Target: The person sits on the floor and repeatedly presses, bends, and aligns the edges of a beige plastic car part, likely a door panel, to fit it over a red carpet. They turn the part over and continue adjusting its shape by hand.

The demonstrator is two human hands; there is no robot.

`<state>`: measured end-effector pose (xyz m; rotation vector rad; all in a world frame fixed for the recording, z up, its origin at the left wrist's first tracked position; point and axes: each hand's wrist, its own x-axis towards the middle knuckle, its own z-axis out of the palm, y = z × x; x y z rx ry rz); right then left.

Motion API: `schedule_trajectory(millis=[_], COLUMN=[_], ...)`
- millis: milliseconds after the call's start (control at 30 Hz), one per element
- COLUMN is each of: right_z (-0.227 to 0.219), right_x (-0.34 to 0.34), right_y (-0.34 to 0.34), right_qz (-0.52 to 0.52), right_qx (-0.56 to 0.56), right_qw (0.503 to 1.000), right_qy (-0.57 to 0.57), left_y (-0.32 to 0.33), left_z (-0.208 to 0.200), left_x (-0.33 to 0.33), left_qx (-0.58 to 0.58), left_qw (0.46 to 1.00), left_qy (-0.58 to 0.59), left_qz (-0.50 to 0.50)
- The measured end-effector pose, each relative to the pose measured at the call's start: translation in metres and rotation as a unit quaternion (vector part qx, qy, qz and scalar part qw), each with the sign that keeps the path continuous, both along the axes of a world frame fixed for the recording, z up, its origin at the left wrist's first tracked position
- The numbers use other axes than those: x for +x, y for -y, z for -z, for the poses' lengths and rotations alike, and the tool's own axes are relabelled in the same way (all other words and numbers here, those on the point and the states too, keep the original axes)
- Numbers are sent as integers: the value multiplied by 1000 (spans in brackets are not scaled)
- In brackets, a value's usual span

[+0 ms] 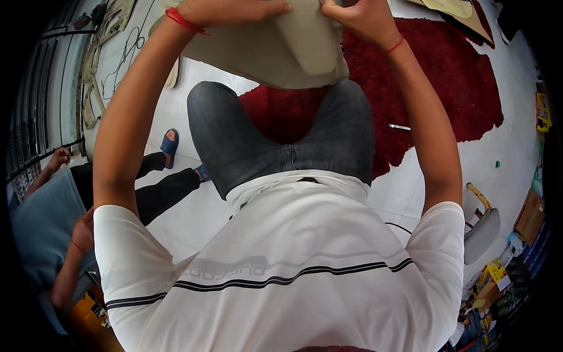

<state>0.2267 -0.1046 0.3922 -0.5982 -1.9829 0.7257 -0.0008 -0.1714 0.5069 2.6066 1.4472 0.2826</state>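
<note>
A beige panel [264,56] with a raised, smooth section rests across my knees and runs out of the top of the view. My left hand [237,10] grips it from the left, thumb lying along its surface; the other fingers are mostly cut off by the upper edge. On the right, my right hand [362,19] pinches the panel's upper part with thumb and bent fingers. Whether something small is between those fingertips I cannot make out. Both wrists carry red strings.
A ragged dark red carpet piece [451,88] covers the floor, with a small silvery tool [400,127] on it. Someone in a blue-grey top [50,217] sits at left. Door-like frames [97,64] and a black cable [126,56] lie beyond. Boxes [529,217] line the right.
</note>
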Motion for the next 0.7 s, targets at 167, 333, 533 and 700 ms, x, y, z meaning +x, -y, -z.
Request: schedule_trajectory(millis=[167, 333, 533, 700], right_z=[25, 4, -15, -33], right_x=[-2, -9, -10, 9], right_y=[-2, -19, -33, -22], right_qz=[-3, -45, -57, -104], right_qx=[-53, 23, 127, 5], right_qw=[998, 998, 988, 992], right_qy=[-40, -37, 64, 70], left_y=[1, -1, -1, -2], left_z=[-5, -2, -8, -1], left_x=[-1, 1, 10, 21], left_qx=[-47, -33, -55, 8], left_qw=[998, 999, 997, 997], left_qy=[-3, 32, 3, -15], left_qz=[-49, -24, -57, -77])
